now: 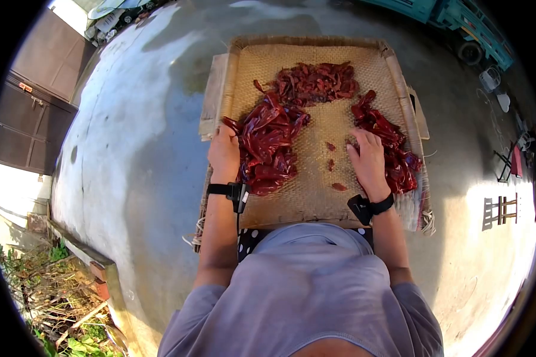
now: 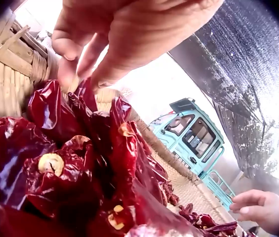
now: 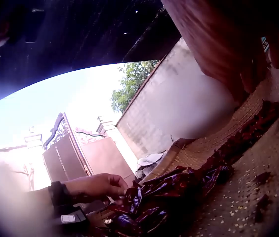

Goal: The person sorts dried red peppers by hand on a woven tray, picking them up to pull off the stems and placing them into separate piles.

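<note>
Dark red dried peppers lie in three piles on a woven tray. At the left pile, my left hand pinches a pepper at the pile's outer edge; in the left wrist view the fingertips of the left hand meet a glossy pepper. My right hand is over the inner side of the right pile, fingers relaxed and lightly bent, holding nothing that I can see. A third pile of smaller, torn pieces lies at the far end.
A few pepper scraps lie mid-tray, with small pale seeds on the weave in the right wrist view. Boards stick out beneath the tray's sides. Beyond stand a teal truck, a small wooden stool and a brown metal gate.
</note>
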Tool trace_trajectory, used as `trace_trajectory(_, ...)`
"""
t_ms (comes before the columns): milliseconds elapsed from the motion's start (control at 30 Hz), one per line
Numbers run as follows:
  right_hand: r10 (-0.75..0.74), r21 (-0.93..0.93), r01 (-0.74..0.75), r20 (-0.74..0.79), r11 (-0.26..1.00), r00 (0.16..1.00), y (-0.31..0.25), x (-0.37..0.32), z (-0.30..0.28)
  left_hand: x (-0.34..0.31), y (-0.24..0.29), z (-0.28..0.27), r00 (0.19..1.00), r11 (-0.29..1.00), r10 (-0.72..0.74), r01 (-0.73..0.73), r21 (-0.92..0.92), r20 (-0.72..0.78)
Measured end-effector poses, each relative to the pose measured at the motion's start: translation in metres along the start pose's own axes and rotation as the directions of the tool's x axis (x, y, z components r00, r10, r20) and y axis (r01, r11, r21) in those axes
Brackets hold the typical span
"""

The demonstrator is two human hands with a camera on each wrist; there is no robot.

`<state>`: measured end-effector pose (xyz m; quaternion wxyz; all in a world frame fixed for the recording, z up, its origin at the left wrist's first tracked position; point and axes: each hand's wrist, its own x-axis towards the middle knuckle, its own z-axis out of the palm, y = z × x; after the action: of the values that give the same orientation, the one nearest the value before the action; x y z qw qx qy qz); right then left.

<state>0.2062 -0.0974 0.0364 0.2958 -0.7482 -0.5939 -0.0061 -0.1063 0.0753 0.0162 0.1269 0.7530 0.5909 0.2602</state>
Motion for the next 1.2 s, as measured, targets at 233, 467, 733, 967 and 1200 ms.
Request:
trace_trajectory(233, -0.031, 0.058, 0.027, 0.068, 0.998, 0.997, -0.006, -0.005, 0.009, 0.009, -0.008, 0.02, 0.977, 0.992, 0.116, -0.106, 0.064, -0.18)
trace_trajectory(467, -0.038, 0.109, 0.03, 0.074, 0.994, 0.997, -0.016, -0.012, 0.01, 0.016, 0.003, 0.003, 0.992, 0.99, 0.086, -0.095, -0.101, -0.094)
trace_trajectory(733, -0.039, 0.331, 0.014, 0.071, 0.943, 0.997, -0.034, -0.005, 0.004, -0.006, 0.057, -0.04, 0.941, 0.858, 0.03, -0.197, -0.475, -0.337)
trace_trajectory(967, -0.023, 0.727, -0.131, 0.198, 0.674, 0.98, -0.074, -0.006, 0.017, -0.042, 0.093, -0.005, 0.928, 0.536, 0.204, 0.161, -0.828, 0.312)
trace_trajectory(1200, 0.059, 0.371, -0.058, 0.008, 0.927, 0.998, -0.025, 0.01, -0.005, -0.038, 0.077, -0.001, 0.992, 0.989, 0.11, -0.103, -0.11, 0.056)
